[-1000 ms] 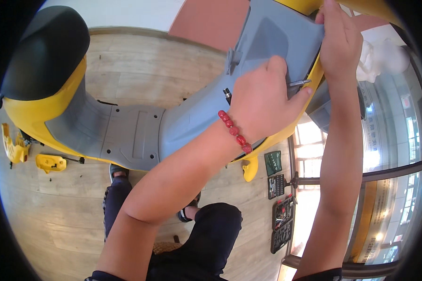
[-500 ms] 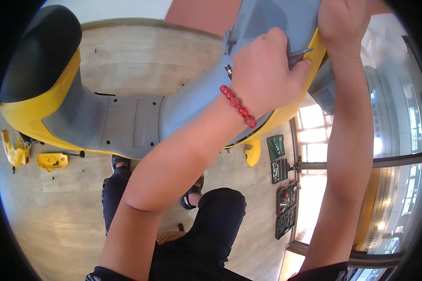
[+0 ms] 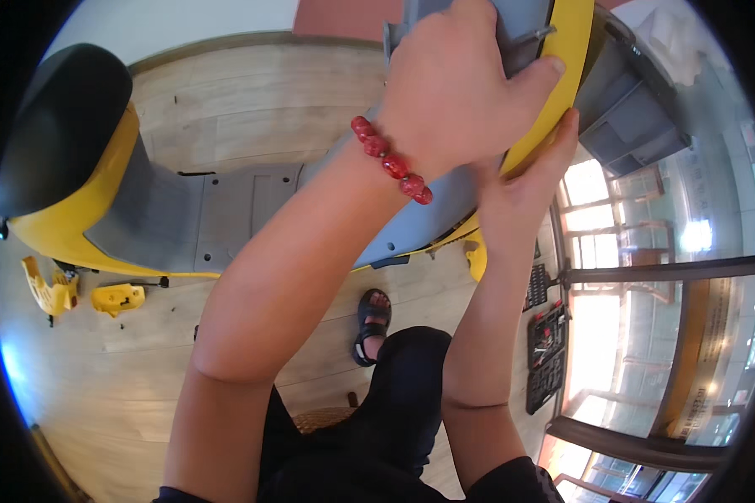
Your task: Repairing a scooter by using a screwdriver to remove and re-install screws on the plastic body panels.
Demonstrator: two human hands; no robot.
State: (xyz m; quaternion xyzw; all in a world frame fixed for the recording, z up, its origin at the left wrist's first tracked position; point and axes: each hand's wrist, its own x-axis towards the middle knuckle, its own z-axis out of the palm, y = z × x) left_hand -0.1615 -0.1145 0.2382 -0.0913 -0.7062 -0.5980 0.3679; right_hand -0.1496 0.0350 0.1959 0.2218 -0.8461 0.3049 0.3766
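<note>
A yellow and grey motor scooter body runs across the view, its grey footboard point(image 3: 247, 214) at the middle and its black seat point(image 3: 63, 126) at the left. My left hand point(image 3: 453, 96), a red bead bracelet point(image 3: 392, 166) on its wrist, is closed on the scooter's grey front panel point(image 3: 524, 17), thumb against the yellow trim point(image 3: 570, 50). A small metal pin point(image 3: 537, 35) pokes out beside that thumb. Lower on the same trim, my right hand point(image 3: 524, 189) wraps its edge, thumb and fingers on either side. Both hands' fingertips are partly hidden.
Yellow cover pieces point(image 3: 117, 298) lie on the wooden floor at the left. Open tool cases point(image 3: 548, 335) stand along the glass wall point(image 3: 612, 335) at the right. A dark grey box-like part point(image 3: 633, 117) sits beyond the trim. My sandalled foot point(image 3: 371, 327) is below the scooter.
My right hand has come down from the top of the front panel to the lower trim edge. My left hand has shifted slightly up and left, still at the panel. The view has shifted.
</note>
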